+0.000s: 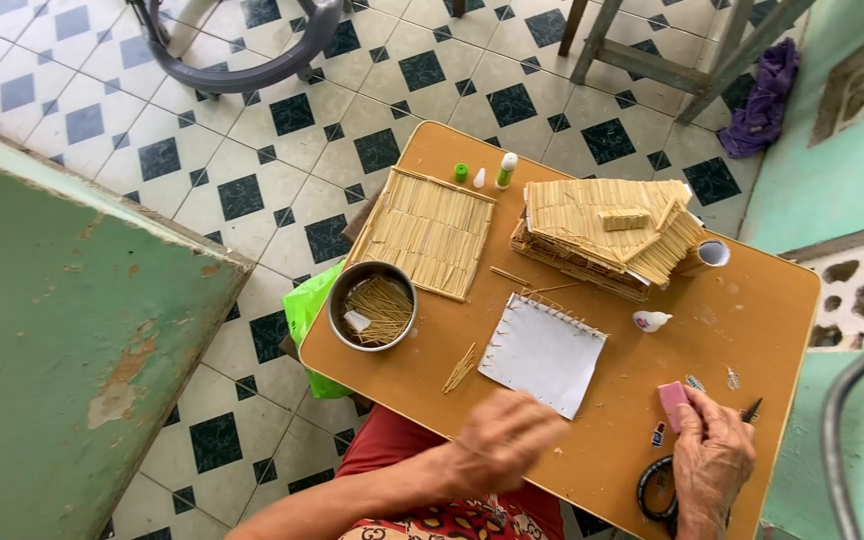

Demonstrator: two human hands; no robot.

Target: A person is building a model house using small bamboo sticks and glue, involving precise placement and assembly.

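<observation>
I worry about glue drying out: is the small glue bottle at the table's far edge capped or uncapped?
Uncapped. The glue bottle stands upright showing a white tip, and its green cap sits apart on the table.

Smooth, matt wood-look top on the table, a tan laminate. The little house is all thin pale sticks, rough and straw-like, and so is the flat stick panel. Dull grey metal on the round tin, with more sticks inside. White sheet looks like matt paper. Pink block looks rubbery and matt. Floor tiles are glazed with a soft shine.
</observation>
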